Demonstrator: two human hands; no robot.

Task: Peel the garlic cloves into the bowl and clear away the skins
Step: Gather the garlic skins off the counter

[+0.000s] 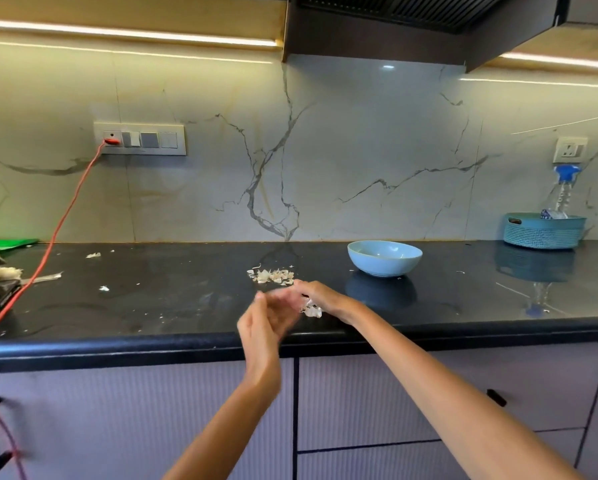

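Evidently the papery skins [272, 275] lay left of the bowl [384, 258] on the bench [152, 299] — light, fragile, best scooped. The right hand [320, 299] pinched some; the left hand [261, 327] — blurred, unclear.

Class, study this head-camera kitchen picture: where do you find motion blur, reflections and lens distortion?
Head view: the left hand is smeared by motion blur, the right hand slightly less, so neither grip is readable; the glossy black countertop mirrors the light blue ceramic bowl and the teal woven basket; under-cabinet strip lights glare on the marble backsplash; wide-angle distortion bows the counter edge.
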